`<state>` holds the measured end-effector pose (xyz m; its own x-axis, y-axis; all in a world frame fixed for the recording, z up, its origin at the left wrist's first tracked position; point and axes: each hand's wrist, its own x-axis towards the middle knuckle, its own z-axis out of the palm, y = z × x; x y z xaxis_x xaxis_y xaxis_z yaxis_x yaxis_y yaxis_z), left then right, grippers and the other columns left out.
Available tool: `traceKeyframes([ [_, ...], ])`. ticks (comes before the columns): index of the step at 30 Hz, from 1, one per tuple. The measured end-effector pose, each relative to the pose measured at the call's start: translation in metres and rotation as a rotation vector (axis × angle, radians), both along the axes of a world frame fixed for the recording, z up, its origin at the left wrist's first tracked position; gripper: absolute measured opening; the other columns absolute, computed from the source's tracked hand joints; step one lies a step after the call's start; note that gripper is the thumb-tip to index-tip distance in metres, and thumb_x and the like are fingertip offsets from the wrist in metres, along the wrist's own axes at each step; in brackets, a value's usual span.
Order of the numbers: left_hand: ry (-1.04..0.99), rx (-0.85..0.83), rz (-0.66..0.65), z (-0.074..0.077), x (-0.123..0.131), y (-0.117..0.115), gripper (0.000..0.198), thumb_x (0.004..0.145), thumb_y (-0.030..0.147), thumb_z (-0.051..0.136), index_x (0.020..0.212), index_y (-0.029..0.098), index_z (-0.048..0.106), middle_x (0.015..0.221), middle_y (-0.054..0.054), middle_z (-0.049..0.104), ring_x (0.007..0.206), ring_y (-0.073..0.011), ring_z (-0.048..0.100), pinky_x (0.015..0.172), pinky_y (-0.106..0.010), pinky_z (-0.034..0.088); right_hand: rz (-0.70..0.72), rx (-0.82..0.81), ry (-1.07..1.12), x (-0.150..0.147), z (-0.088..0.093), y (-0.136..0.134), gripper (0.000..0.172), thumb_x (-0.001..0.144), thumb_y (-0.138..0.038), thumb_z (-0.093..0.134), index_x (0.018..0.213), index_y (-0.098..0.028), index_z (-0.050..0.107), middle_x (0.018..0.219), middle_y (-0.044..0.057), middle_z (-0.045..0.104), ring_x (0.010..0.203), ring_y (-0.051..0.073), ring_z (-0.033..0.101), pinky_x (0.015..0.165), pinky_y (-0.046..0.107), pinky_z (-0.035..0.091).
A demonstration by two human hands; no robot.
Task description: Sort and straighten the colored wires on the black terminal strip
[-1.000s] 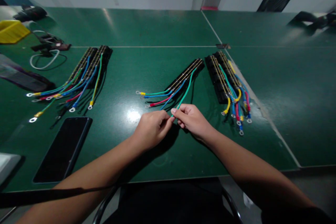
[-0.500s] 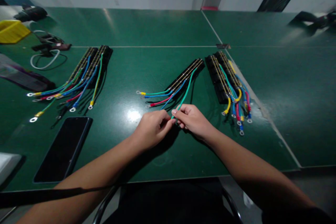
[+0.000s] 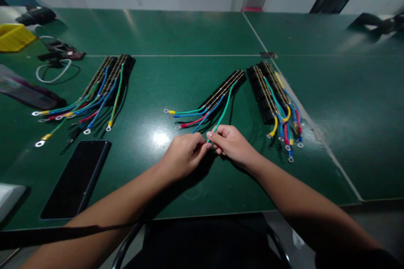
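Observation:
A green wire runs from the far end of a black terminal strip with brass-coloured rails down to my fingers. My right hand pinches this wire between thumb and forefinger. Just left of it, my left hand is closed at the wire's near end, its thumb and fingertips pressed together; the end itself is hidden. Other wires fan out from the strip to the left: a green one with a yellow-sleeved ring terminal, a blue one, a red wire and another blue wire passing behind my left hand.
Wired terminal strips lie at the left and the right, their ring-ended wires toward me. A phone lies near my left forearm. Farther left are a yellow bin, a looped white cable and a plastic packet.

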<state>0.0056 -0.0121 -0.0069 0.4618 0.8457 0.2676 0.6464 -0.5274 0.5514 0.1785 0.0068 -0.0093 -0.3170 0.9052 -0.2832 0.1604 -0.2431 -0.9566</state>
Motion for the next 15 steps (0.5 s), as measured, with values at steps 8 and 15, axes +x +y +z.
traceKeyframes([
  [8, -0.005, 0.004, 0.001, 0.0006, 0.0005, -0.0005, 0.021, 0.089, 0.029, 0.055, 0.076, 0.015, 0.061, 0.059, 0.001, 0.059, 0.051, -0.0094, 0.050, 0.051, -0.021, 0.032, 0.010, -0.012, 0.023, 0.0002, -0.0007, 0.0000, 0.027, 0.083, -0.039, 0.060, 0.072, -0.015, 0.053, 0.052, -0.004, 0.051, 0.041, 0.005, 0.043, 0.039, 0.018, 0.028],
  [15, 0.037, 0.053, -0.044, -0.0002, 0.0000, 0.0015, 0.025, 0.093, 0.027, 0.047, 0.073, 0.015, 0.058, 0.056, 0.002, 0.055, 0.048, -0.0091, 0.046, 0.050, -0.022, 0.030, 0.020, -0.003, 0.006, 0.0011, -0.0017, 0.0004, 0.028, 0.083, -0.040, 0.060, 0.072, -0.016, 0.053, 0.050, -0.005, 0.049, 0.041, 0.006, 0.042, 0.039, 0.018, 0.028],
])
